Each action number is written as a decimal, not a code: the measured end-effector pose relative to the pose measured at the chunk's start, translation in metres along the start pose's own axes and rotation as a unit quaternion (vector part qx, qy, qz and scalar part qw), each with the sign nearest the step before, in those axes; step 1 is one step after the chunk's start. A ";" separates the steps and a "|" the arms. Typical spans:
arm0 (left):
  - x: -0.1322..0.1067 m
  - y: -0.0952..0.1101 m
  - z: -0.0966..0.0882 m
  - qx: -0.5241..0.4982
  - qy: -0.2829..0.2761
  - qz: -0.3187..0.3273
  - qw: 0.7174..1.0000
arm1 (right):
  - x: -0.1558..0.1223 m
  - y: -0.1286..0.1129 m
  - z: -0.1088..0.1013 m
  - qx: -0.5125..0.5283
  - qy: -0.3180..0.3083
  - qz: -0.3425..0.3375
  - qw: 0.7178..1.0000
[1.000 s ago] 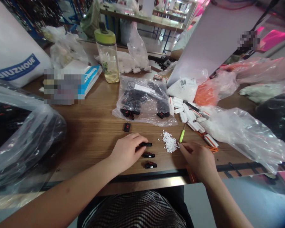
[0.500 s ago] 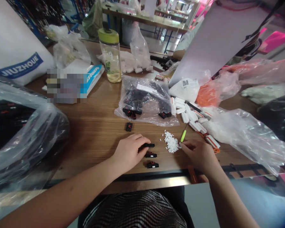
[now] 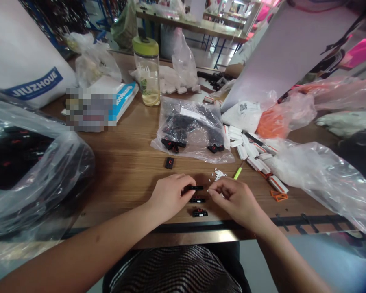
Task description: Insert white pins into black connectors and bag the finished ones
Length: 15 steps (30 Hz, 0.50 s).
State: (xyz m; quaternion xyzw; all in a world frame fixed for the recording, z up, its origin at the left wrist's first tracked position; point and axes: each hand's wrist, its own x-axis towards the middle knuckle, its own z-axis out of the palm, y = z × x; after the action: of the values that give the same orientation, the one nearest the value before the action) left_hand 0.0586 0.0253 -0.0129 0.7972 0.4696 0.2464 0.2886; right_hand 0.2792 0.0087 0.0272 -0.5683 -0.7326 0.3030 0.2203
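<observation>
- The wooden table (image 3: 131, 162) carries everything; both hands work at its near edge, right in front of the person.
- A clear bag of black parts (image 3: 192, 130) lies farther back on the table, well apart from the hands. A single loose black part (image 3: 169, 162) sits between the bag and the left hand.
- The left hand (image 3: 171, 197) rests palm down with its fingers curled. Their tips press on the left end of the top plug (image 3: 196, 188) and hold it in place.
- The right hand (image 3: 234, 199) comes in from the opposite side with thumb and forefinger pinched together. The tips sit just beside the right end of that same plug. Whether a small white piece sits between them cannot be told.
- Three black plugs lie in a short column between the hands, each with its long axis running left to right. Below the top plug come the middle plug (image 3: 197, 200) and the bottom plug (image 3: 199, 213), both untouched.
- The green-handled tool (image 3: 238, 173) lies just behind the right hand, slanting away from the person.
- A heap of white bits (image 3: 219, 175) shows just behind the right knuckles, nearer that hand than the left.
</observation>
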 end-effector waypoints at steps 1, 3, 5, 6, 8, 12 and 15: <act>0.000 0.000 0.000 -0.002 -0.001 0.001 1.000 | 0.004 -0.005 0.004 -0.008 -0.016 -0.009 1.000; 0.000 0.000 0.000 -0.003 -0.002 0.000 1.000 | 0.012 -0.009 0.010 -0.027 -0.033 -0.015 0.999; 0.001 0.001 -0.001 -0.001 -0.002 -0.004 1.000 | 0.017 -0.011 0.013 -0.045 -0.043 -0.021 0.998; 0.001 0.001 -0.001 -0.001 -0.003 -0.007 1.000 | 0.018 -0.011 0.013 -0.053 -0.045 -0.025 0.997; 0.001 0.002 -0.002 0.000 -0.005 -0.009 1.000 | 0.020 -0.013 0.013 -0.071 -0.048 -0.032 0.996; 0.001 0.002 -0.003 -0.001 -0.010 -0.012 1.000 | 0.020 -0.018 0.013 -0.118 -0.042 -0.061 0.990; 0.002 0.003 -0.002 -0.007 -0.011 -0.018 1.000 | 0.018 -0.020 0.012 -0.158 -0.051 -0.108 0.980</act>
State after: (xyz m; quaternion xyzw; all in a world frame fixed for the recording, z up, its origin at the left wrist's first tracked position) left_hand 0.0593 0.0263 -0.0092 0.7895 0.4788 0.2356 0.3032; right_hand 0.2524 0.0205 0.0320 -0.4973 -0.8385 0.1864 0.1217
